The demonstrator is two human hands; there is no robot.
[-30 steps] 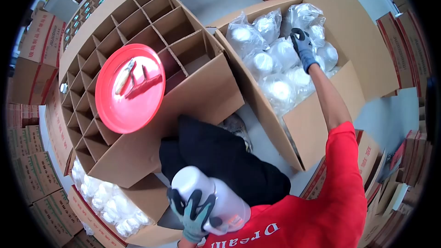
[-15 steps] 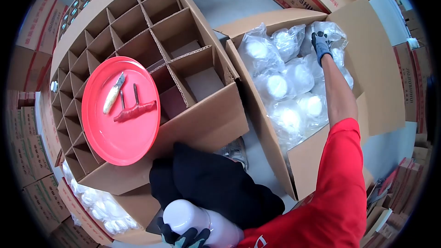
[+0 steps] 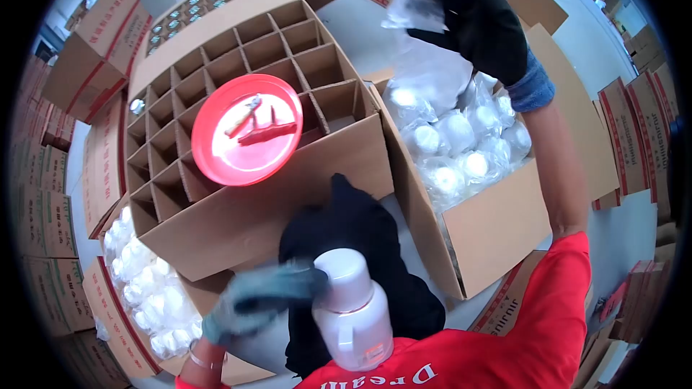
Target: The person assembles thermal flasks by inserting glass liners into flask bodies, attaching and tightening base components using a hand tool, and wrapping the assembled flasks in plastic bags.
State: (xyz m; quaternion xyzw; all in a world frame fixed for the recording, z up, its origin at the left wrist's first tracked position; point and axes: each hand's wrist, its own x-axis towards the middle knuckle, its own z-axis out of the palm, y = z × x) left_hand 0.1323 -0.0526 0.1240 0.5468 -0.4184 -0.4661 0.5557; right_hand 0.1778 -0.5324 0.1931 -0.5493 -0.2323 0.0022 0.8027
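Note:
My right hand (image 3: 479, 21), in a dark glove, is raised above the right carton and pinches a clear plastic bag (image 3: 418, 18) that hangs down with a whitish, hard-to-make-out item inside. Beneath it, the carton (image 3: 497, 223) holds several bagged white-capped items (image 3: 454, 132). A white bottle with a handle (image 3: 353, 317) leans upright against my lap. Beside its cap is my gloved left hand (image 3: 267, 299), smeared by motion; whether it touches the bottle cannot be told. On the divided carton (image 3: 288, 194) rests a red plate (image 3: 245, 166) with a small knife and a red-wrapped tool.
At the lower left stands a box of bagged white items (image 3: 148, 295). Another divided carton with glass-like pieces (image 3: 209, 7) is at the upper left. Stacked cartons (image 3: 50, 223) line the left side, and more (image 3: 634, 137) stand on the right.
My right hand has risen out of the right carton with a bag in it. My left hand has moved left from around the bottle, which now stands more upright. The view has shifted.

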